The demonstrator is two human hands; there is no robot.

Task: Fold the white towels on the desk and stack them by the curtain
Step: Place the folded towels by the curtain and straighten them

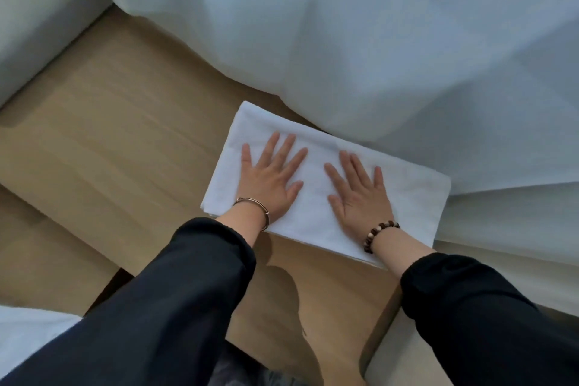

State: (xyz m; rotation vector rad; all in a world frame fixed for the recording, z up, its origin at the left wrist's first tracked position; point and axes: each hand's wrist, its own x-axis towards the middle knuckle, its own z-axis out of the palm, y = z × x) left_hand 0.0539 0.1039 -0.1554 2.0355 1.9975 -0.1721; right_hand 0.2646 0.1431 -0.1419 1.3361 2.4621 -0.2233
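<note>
The towel (315,210) lies folded on the tabletop (109,135) beside the far curtain (344,41), where the stack belongs, so your left grip (269,185) and right grip (363,197) press it smooth, fingers spread flat.

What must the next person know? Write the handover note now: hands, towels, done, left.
Left hand: open, fingers straight, pressing flat on the white towel.
Right hand: open, flat on the same towel.
Towel: folded into a rectangle on the desk, far edge beside the curtain. Whether others lie beneath it cannot be told.
Done: this towel is folded and placed.
Left: lift both hands, then check the white cloth at lower left, which may be another towel.
</note>
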